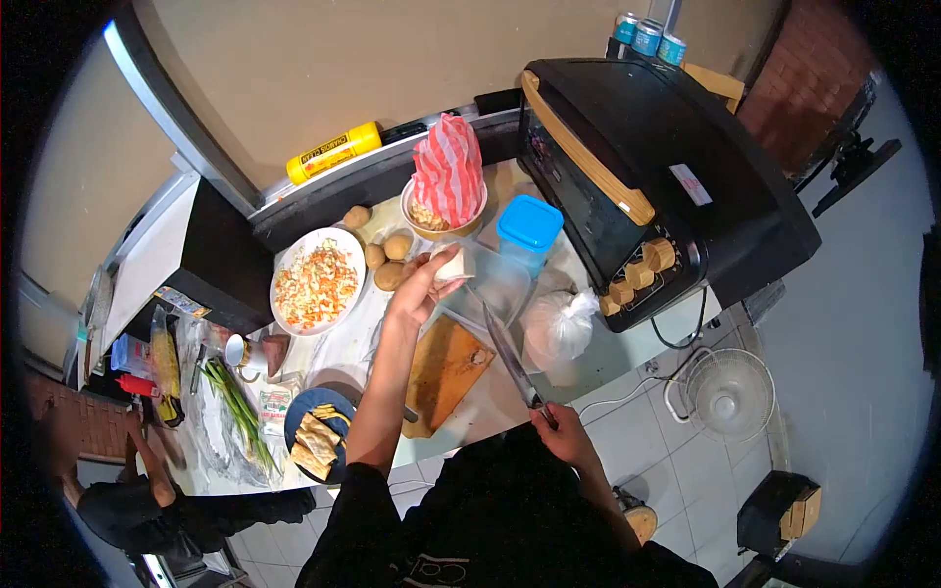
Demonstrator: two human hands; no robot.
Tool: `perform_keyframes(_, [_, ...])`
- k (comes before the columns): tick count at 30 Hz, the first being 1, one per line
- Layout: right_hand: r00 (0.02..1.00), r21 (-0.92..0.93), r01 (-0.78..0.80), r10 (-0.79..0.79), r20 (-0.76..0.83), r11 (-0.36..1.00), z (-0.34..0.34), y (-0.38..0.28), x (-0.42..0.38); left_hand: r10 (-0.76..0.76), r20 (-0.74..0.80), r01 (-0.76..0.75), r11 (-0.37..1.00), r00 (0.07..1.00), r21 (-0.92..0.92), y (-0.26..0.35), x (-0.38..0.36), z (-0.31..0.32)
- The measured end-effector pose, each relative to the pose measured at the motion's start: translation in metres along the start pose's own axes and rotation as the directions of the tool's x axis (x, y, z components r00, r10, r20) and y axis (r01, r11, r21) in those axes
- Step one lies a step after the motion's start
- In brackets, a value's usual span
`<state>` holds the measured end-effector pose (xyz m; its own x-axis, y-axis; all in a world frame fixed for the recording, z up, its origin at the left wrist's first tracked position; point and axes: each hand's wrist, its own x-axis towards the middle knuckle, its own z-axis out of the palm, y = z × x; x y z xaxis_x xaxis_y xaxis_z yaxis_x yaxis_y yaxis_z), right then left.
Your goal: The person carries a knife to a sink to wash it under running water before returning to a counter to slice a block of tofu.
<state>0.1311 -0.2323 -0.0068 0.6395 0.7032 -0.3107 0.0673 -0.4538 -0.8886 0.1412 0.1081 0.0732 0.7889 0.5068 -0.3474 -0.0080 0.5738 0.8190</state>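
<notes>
My left hand (421,286) holds a small white block (453,266) over a clear plastic container (498,279). In my right hand (566,434) is the handle of a long knife (508,355), its blade pointing up and left toward the container. A wooden cutting board (449,370) lies between my arms, partly hidden by my left forearm. Just right of the clear container stands a tub with a blue lid (530,223). A tied clear plastic bag (561,328) sits to the right of the knife.
A bowl of chopped vegetables (317,282), potatoes (389,276), a bowl with a striped bag (448,171) and a blue plate of yellowish slices (319,436) are on the left. A black oven (676,167) fills the right. Another person (127,505) stands at far left.
</notes>
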Motion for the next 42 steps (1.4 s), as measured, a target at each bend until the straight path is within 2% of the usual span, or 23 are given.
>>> perform_keyframes(9, [0.994, 0.065, 0.035, -0.042, 0.098, 0.997, -0.02, 0.006, 0.023, -0.022, -0.152, 0.043, 0.989, 0.988, 0.14, -0.004, 0.01, -0.013])
perform_keyframes(13, [0.988, 0.087, 0.059, -0.07, 0.135, 0.994, -0.035, -0.006, 0.035, -0.006, -0.19, 0.022, 0.996, 0.982, 0.086, -0.001, 0.005, -0.008])
perform_keyframes(16, [0.981, 0.091, 0.1, -0.113, 0.159, 0.991, -0.042, -0.002, 0.046, 0.045, -0.134, -0.048, 0.999, 0.99, -0.02, 0.006, -0.011, 0.004])
perform_keyframes(19, [0.97, 0.054, 0.149, -0.157, 0.188, 0.987, -0.047, -0.003, 0.056, 0.02, -0.093, -0.026, 0.997, 0.995, -0.068, 0.004, -0.021, 0.0])
perform_keyframes(22, [0.963, 0.052, 0.148, -0.156, 0.219, 0.988, -0.051, -0.002, 0.065, 0.108, -0.044, -0.11, 0.993, 0.993, -0.032, 0.003, -0.034, -0.006])
perform_keyframes(23, [0.961, 0.062, 0.143, -0.153, 0.228, 0.988, -0.051, -0.002, 0.068, 0.145, -0.059, -0.147, 0.988, 0.988, -0.039, 0.002, -0.041, -0.004])
perform_keyframes(26, [0.958, 0.005, 0.193, -0.19, 0.214, 0.981, -0.049, 0.007, 0.076, 0.115, -0.189, -0.133, 0.988, 0.975, -0.082, -0.006, -0.048, -0.009])
perform_keyframes(29, [0.958, -0.015, 0.147, -0.138, 0.253, 0.989, -0.048, 0.004, 0.08, 0.144, -0.196, -0.163, 0.983, 0.97, -0.083, -0.015, -0.054, -0.007])
perform_keyframes(32, [0.945, 0.007, 0.17, -0.165, 0.284, 0.985, -0.045, 0.004, 0.081, 0.168, -0.177, -0.18, 0.982, 0.97, -0.059, -0.018, -0.056, -0.005])
perform_keyframes(35, [0.923, -0.017, 0.271, -0.255, 0.287, 0.963, -0.043, 0.014, 0.086, 0.211, -0.163, -0.232, 0.964, 0.964, -0.127, -0.018, -0.054, 0.0])
perform_keyframes(38, [0.94, 0.02, 0.167, -0.165, 0.3, 0.986, -0.04, 0.014, 0.084, 0.247, -0.103, -0.263, 0.946, 0.963, -0.19, -0.015, -0.057, 0.006])
perform_keyframes(42, [0.932, -0.005, 0.181, -0.17, 0.321, 0.983, -0.036, 0.015, 0.083, 0.186, -0.037, -0.19, 0.949, 0.982, -0.254, -0.01, -0.056, 0.003])
